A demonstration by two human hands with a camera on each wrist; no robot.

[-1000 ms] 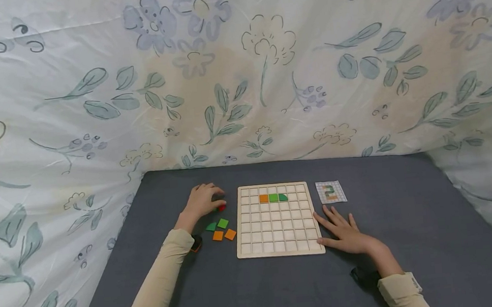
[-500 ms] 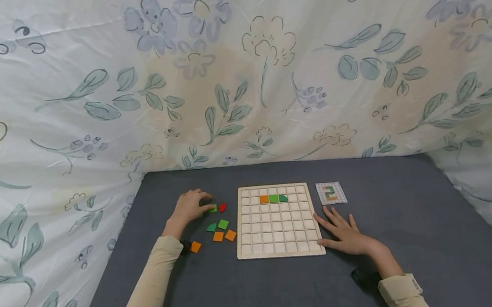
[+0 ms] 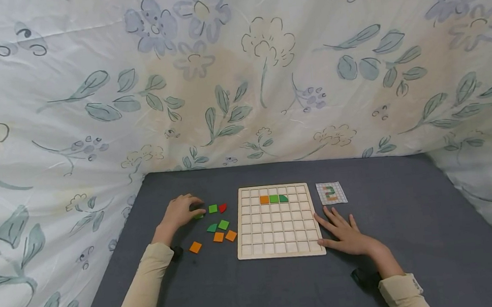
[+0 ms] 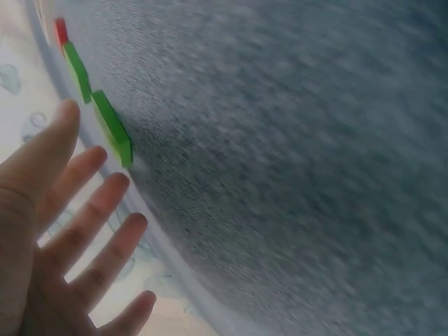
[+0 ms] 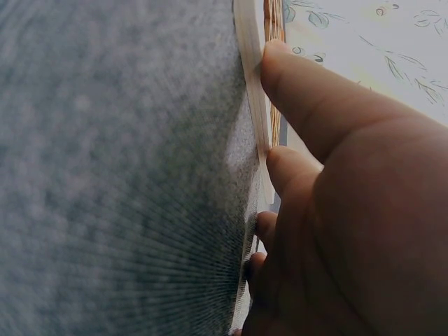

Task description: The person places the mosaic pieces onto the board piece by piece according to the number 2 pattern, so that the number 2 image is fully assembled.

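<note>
My left hand [image 3: 179,212] hovers at the left of the board, fingers extended and apart, right beside a green tile [image 4: 112,129]. That tile is partly hidden under the fingers in the head view. To its right lie a green square tile [image 3: 213,208] and a red tile [image 3: 222,208] with one rounded side. My right hand [image 3: 343,233] lies spread, its thumb and a finger touching the right edge of the wooden grid board [image 3: 282,256]. On the board sit an orange tile [image 3: 264,199], a green tile [image 3: 274,198] and a dark green rounded tile [image 3: 283,198] in a row.
Nearer the front are a dark green rounded tile [image 3: 211,228], a green square [image 3: 223,225] and orange squares [image 3: 195,247]. A small pattern card [image 3: 331,193] lies right of the board. A floral curtain [image 3: 238,75] hangs behind the grey tabletop [image 3: 277,294].
My left hand has moved left and slightly toward me, uncovering the red tile, a green square and an orange square. The right hand has stayed in place on the board edge.
</note>
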